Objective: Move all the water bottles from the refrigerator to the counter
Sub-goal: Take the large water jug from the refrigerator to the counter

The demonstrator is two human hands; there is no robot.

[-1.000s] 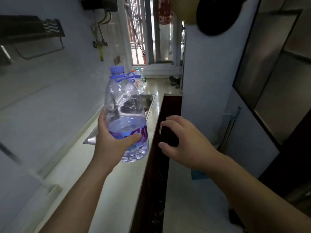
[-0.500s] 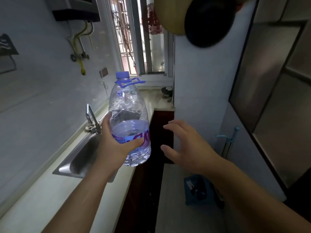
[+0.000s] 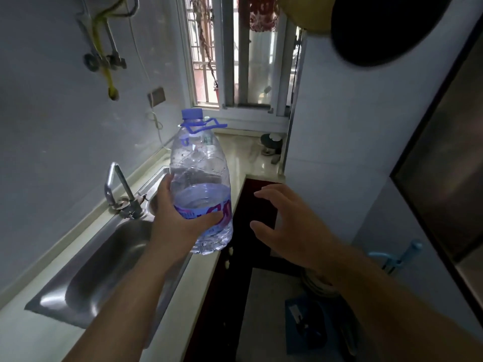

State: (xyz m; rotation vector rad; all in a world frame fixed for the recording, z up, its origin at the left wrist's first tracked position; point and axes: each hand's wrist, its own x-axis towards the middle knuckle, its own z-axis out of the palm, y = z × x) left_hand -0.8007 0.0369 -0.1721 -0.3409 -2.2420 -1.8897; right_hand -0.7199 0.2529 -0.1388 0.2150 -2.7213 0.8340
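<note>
A large clear water bottle (image 3: 200, 165) with a blue cap, blue carry handle and purple label is held upright in my left hand (image 3: 177, 220), which grips its lower half. The bottle is about a third full. It hangs above the front edge of the pale counter (image 3: 241, 163), beside the sink. My right hand (image 3: 285, 228) hovers to the right of the bottle with fingers spread, holding nothing, over the dark cabinet front. The refrigerator is not clearly in view.
A steel sink (image 3: 104, 267) with a tap (image 3: 117, 189) is set in the counter on the left. A small dark object (image 3: 271, 146) sits at the counter's far corner under the window. A blue stool or box (image 3: 305, 327) stands on the floor. A dark panel (image 3: 444, 158) lines the right.
I have moved forward along the counter; the sink and tap now lie beside my left arm. The bottle stays in my left hand, and my right hand remains spread beside it.
</note>
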